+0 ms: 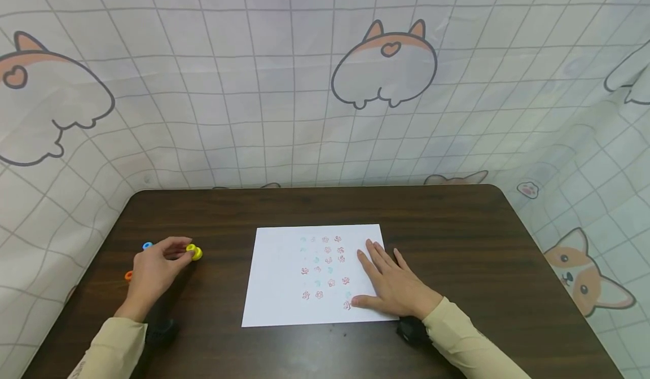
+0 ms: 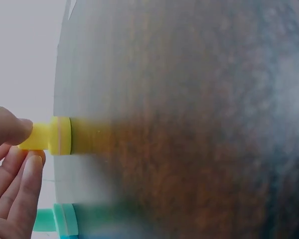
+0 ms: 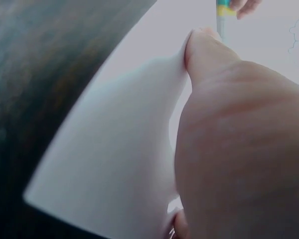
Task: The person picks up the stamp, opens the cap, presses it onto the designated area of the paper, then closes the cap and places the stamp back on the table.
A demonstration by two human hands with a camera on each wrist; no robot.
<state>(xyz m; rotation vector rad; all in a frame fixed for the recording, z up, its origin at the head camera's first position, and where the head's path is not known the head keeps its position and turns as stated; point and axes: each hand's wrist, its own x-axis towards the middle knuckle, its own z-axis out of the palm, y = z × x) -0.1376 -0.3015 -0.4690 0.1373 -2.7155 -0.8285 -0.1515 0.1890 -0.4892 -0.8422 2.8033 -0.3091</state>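
Observation:
At the table's left side, my left hand (image 1: 154,269) pinches the narrow handle of a yellow toy stamp (image 1: 194,251) between thumb and fingers. In the left wrist view that stamp (image 2: 60,135) stands upright, its wide end at or close to the tabletop. A green stamp (image 2: 65,220) stands near the hand. Blue (image 1: 147,245) and orange stamps (image 1: 128,276) show partly behind the left hand. My right hand (image 1: 393,283) lies with fingers spread on the right side of a white sheet of paper (image 1: 274,277), which bears rows of small red and green prints.
The dark wooden table (image 1: 457,243) has rounded far corners. A white gridded cloth (image 1: 264,86) with dog drawings hangs behind it and at both sides. Dark wrist devices sit at both wrists.

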